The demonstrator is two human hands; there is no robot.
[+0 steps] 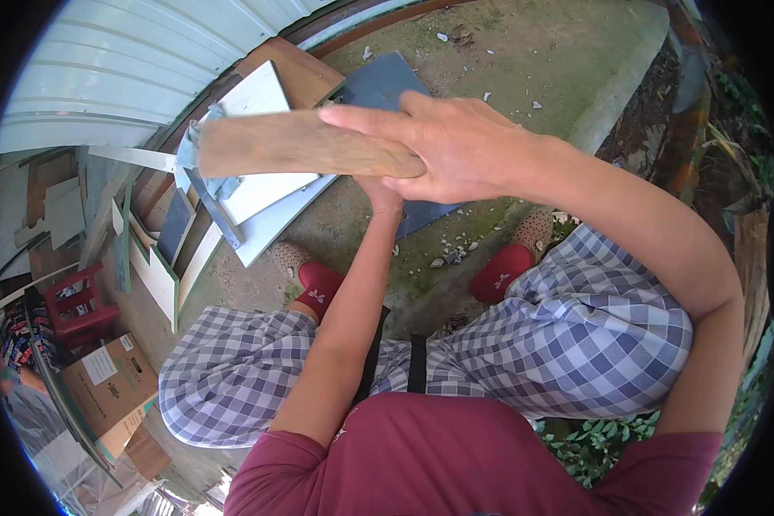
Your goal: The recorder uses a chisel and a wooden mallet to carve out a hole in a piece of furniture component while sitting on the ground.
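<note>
A flat brown wooden board is held up in front of me, lying sideways. My right hand lies over its right end, fingers stretched along the top and wrapped round it. My left hand comes up from below and grips the same end. It is mostly hidden under the right hand, so only the wrist and heel show. A pale blue cloth hangs around the board's left end. A grey-blue bar slants down below the cloth.
I sit in checked trousers and red slippers on bare concrete ground. White boards and a grey-blue panel lie ahead. A corrugated white wall, a red stool and a cardboard box stand left. Plants grow at the right.
</note>
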